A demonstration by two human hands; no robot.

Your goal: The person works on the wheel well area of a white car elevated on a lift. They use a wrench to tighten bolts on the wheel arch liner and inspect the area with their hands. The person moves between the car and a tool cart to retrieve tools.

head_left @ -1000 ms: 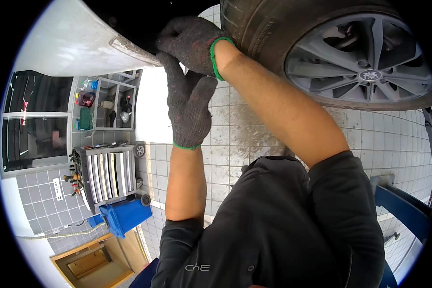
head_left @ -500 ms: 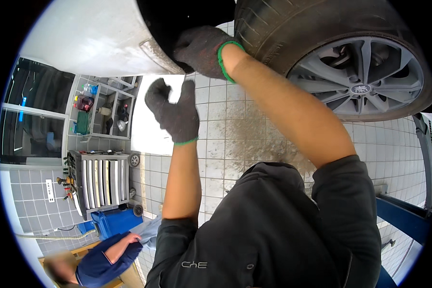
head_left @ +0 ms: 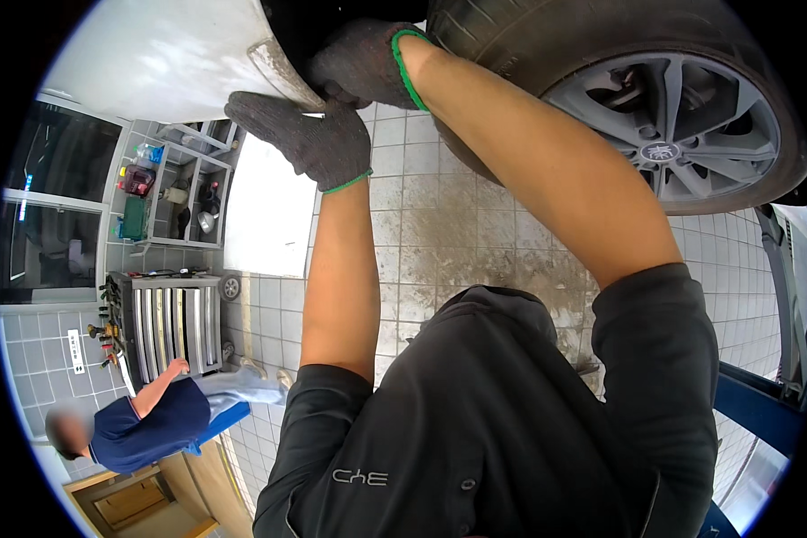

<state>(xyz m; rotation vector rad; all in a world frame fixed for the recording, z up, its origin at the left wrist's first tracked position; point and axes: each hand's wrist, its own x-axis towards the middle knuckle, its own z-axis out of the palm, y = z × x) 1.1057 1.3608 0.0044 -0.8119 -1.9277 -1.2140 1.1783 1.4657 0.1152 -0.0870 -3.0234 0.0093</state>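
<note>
Dark, softly creased cloth forms the person's shirt (head_left: 475,412), its sleeves (head_left: 659,332) giving way to bare forearms (head_left: 547,157). Beyond them, coarse charcoal knit gloves with green cuffs cover both hands. The left hand (head_left: 309,139) is raised with its palm half open, thumb parted from the fingers in a V, just at the lower corner of the white panel (head_left: 170,58). The right hand (head_left: 359,67) reaches farther up, wrist bent, fingers curled toward the panel's inner edge inside the dark wheel arch; its fingertips are hidden, so I cannot tell whether it grips anything. The panel, smooth and gently curved, hangs at upper left, its narrow edge strip (head_left: 282,72) grimy. To the right stands a ribbed black tire (head_left: 511,54) around a grey spoked wheel (head_left: 663,117). Below spreads pale square-tiled floor (head_left: 403,233), smeared with dirt. Farther off are a grey drawer trolley (head_left: 175,327), a co-worker (head_left: 152,421) in navy, and a metal shelf (head_left: 184,193).
</note>
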